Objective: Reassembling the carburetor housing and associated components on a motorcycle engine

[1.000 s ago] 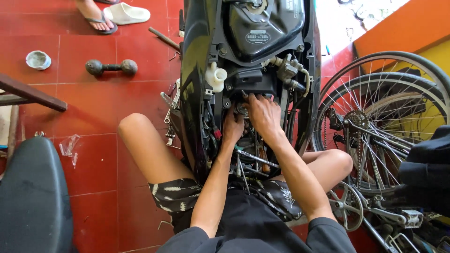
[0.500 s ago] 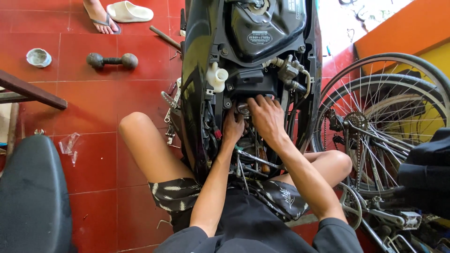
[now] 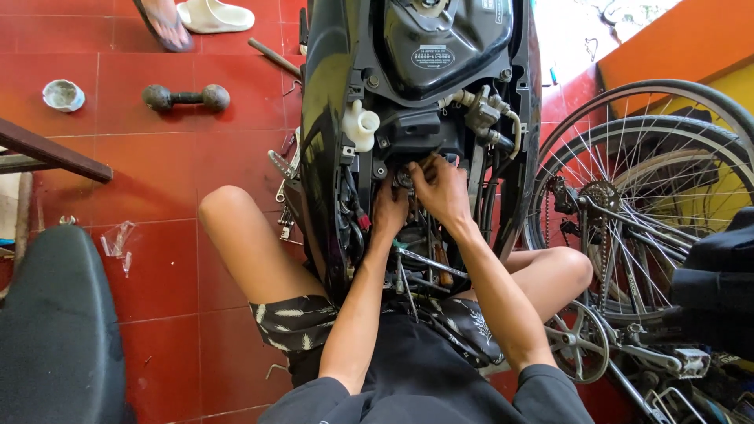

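Head view: you sit with knees spread around the black scooter (image 3: 330, 94) so both arms reach its open frame. Your left hand (image 3: 389, 213) and right hand (image 3: 440, 188) pinch a small engine part (image 3: 405, 179) at twelve o'clock; fingers curled, grip unclear.

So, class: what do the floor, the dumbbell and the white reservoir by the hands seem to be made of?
Floor: likely glazed red tile; grout lines and a slight sheen.
Dumbbell: probably cast metal; dull, dark, rough-looking ends.
Reservoir: looks like moulded white plastic, matt and slightly translucent.
Both hands, left and right, reach into the frame below it.
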